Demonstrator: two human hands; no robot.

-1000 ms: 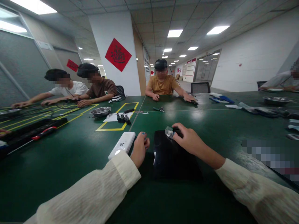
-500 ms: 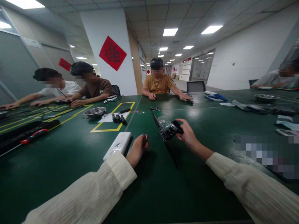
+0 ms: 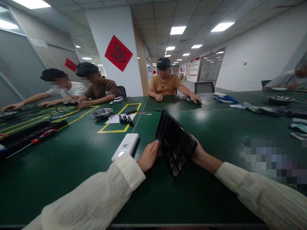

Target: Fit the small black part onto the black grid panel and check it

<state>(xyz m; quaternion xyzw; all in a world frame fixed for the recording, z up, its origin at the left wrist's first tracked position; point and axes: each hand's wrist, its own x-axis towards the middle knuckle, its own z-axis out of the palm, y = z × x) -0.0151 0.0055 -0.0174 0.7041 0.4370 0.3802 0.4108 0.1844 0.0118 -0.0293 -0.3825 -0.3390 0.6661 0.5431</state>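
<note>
A flat, glossy black case (image 3: 179, 143) stands tilted up over the green table (image 3: 134, 204) in front of me. Shadowy compartments show on its near face. My right hand (image 3: 199, 153) grips its right edge from behind, most fingers hidden. At the left edge, my left hand (image 3: 150, 155) is closed, with thumb and fingers pressed against the case. A small blue bit shows at those fingertips, too small to make out. Just left of that hand lies a white power bank (image 3: 126, 146) marked 26.
Farther left are a metal bowl (image 3: 102, 113), black small parts (image 3: 126, 119) on white paper, and a long black case (image 3: 35, 134) with a red-handled tool. Cloths (image 3: 254, 108) and another bowl (image 3: 280, 100) lie right. Several people sit around the table, one (image 3: 165, 83) opposite me.
The black case has been lifted and turned so its flat side faces me; the clear plastic is now hidden. My left hand has moved right and up onto its edge.
</note>
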